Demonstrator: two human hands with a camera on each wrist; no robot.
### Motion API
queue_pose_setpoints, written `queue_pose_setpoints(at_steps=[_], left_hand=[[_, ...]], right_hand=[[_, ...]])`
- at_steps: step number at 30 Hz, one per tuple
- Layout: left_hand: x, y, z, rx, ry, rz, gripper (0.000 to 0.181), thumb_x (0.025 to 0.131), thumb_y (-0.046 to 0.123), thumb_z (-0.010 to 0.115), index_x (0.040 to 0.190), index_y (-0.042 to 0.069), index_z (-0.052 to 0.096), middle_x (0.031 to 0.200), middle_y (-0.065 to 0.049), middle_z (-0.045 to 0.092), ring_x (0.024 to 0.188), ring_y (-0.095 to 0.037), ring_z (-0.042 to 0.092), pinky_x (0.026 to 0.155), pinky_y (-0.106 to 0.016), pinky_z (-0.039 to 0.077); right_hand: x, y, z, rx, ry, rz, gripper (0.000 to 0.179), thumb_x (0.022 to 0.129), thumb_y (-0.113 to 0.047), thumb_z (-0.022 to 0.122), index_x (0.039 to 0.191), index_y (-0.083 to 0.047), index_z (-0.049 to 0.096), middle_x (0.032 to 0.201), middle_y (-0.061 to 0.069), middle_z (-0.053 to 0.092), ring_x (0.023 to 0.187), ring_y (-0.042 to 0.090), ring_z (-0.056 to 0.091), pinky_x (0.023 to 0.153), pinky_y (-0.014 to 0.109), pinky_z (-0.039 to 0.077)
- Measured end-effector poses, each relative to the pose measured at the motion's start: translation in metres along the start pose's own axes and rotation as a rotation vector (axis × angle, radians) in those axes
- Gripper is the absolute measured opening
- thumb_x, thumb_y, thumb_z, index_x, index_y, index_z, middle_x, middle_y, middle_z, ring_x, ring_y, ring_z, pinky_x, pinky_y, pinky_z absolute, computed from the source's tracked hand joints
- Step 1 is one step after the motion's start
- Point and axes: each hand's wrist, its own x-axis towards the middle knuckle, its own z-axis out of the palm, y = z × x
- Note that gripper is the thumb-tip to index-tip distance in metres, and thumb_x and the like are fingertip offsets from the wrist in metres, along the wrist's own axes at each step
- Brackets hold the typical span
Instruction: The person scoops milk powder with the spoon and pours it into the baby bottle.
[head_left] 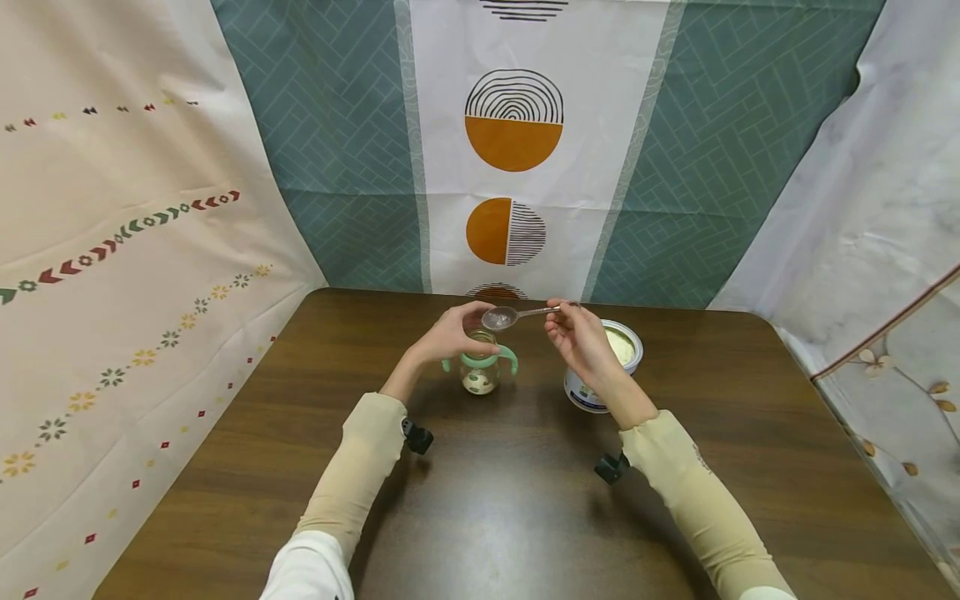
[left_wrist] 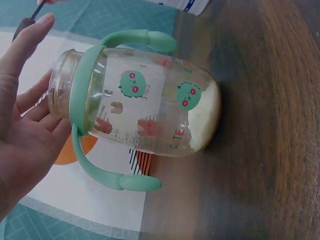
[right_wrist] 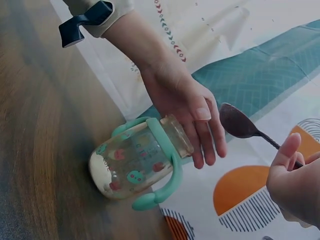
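Observation:
A clear baby bottle (head_left: 480, 379) with a mint-green two-handled collar stands upright on the table, its mouth uncapped. Pale powder (left_wrist: 205, 117) lies in its bottom. My left hand (head_left: 453, 333) is beside the bottle's neck, fingers loosely extended behind it and thumb apart; whether they touch the glass I cannot tell. My right hand (head_left: 579, 337) pinches the handle of a spoon (head_left: 500, 317), whose bowl is over the bottle's mouth area. In the right wrist view the spoon's bowl (right_wrist: 239, 121) looks dark, close to the left fingertips. Under my right hand stands an open can (head_left: 585, 393) of pale powder.
The brown wooden table (head_left: 480, 517) reaches back to a hanging patterned cloth (head_left: 637, 250). Another printed cloth (head_left: 150, 292) hangs on the left, and a pale one (head_left: 885, 250) on the right. Small dark cameras are strapped to both wrists.

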Motion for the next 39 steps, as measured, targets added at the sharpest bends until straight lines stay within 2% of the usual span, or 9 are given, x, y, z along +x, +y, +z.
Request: queue_pose_setpoints(at_steps=[11, 17, 24, 31, 39], left_hand=[[0.002, 0.004, 0.001, -0.057, 0.005, 0.063, 0.063, 0.077, 0.006, 0.080, 0.132, -0.001, 0.052, 0.131, -0.022, 0.056, 0.126, -0.038, 0.053, 0.109, -0.050, 0.041], [0.003, 0.005, 0.003, -0.081, 0.002, 0.067, 0.064, 0.078, 0.003, 0.078, 0.134, -0.003, 0.049, 0.137, -0.020, 0.052, 0.130, -0.035, 0.050, 0.111, -0.046, 0.040], [0.005, 0.006, 0.005, -0.073, -0.006, 0.077, 0.068, 0.079, 0.002, 0.077, 0.138, -0.005, 0.044, 0.143, -0.019, 0.047, 0.134, -0.032, 0.047, 0.111, -0.037, 0.041], [0.018, -0.013, 0.011, -0.061, -0.008, 0.064, 0.072, 0.081, 0.006, 0.077, 0.143, 0.002, 0.041, 0.147, -0.012, 0.044, 0.138, -0.027, 0.043, 0.114, -0.037, 0.038], [0.023, -0.013, 0.016, -0.079, -0.007, 0.128, 0.071, 0.079, 0.008, 0.079, 0.140, 0.001, 0.044, 0.142, -0.012, 0.049, 0.133, -0.026, 0.048, 0.113, -0.043, 0.038]], right_hand=[[0.001, -0.005, -0.002, 0.080, 0.013, -0.022, 0.024, 0.104, -0.014, 0.040, 0.097, -0.005, 0.061, 0.080, 0.002, 0.057, 0.071, 0.009, 0.056, 0.062, 0.013, 0.049], [0.000, -0.007, -0.006, 0.083, 0.000, -0.021, 0.027, 0.104, -0.015, 0.039, 0.093, -0.006, 0.062, 0.078, 0.002, 0.058, 0.071, 0.008, 0.057, 0.062, 0.013, 0.049], [-0.003, -0.011, -0.011, 0.097, 0.009, -0.012, 0.030, 0.105, -0.014, 0.037, 0.092, -0.006, 0.063, 0.080, 0.002, 0.057, 0.071, 0.009, 0.056, 0.063, 0.014, 0.049], [-0.005, -0.017, -0.017, 0.128, 0.015, -0.021, 0.029, 0.104, -0.014, 0.038, 0.092, -0.005, 0.062, 0.077, 0.003, 0.058, 0.069, 0.009, 0.057, 0.061, 0.013, 0.049], [-0.008, -0.024, -0.025, 0.103, 0.038, -0.047, 0.028, 0.104, -0.015, 0.037, 0.095, -0.005, 0.061, 0.078, 0.002, 0.058, 0.071, 0.008, 0.057, 0.064, 0.014, 0.050]])
